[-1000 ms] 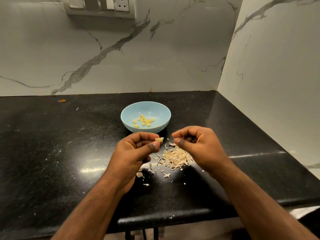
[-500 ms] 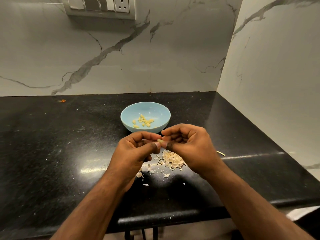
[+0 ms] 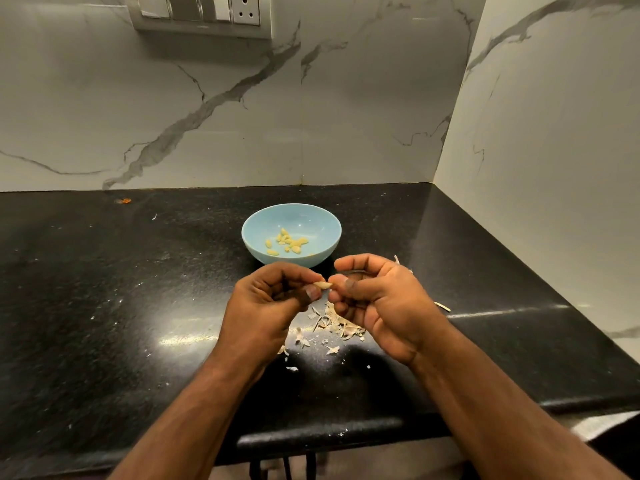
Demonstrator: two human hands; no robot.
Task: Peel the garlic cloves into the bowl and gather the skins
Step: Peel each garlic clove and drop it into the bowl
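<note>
Head view: the left hand (image 3: 266, 299) pinches a garlic clove (image 3: 322, 285) between thumb and fingers, and the right hand (image 3: 377, 303) pinches its other end. They hover above the skins (image 3: 337, 323) piled on the black table (image 3: 104, 306), just before the blue bowl (image 3: 313, 221) holding peeled cloves (image 3: 286, 241).

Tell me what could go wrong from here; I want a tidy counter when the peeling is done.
The garlic clove is pinched between the left hand and right hand in front of the blue bowl, not over it, so a slip would likely drop it among the skins. Skin pieces already lie apart from the pile, like the strip beyond the right hand, so more may scatter.
</note>
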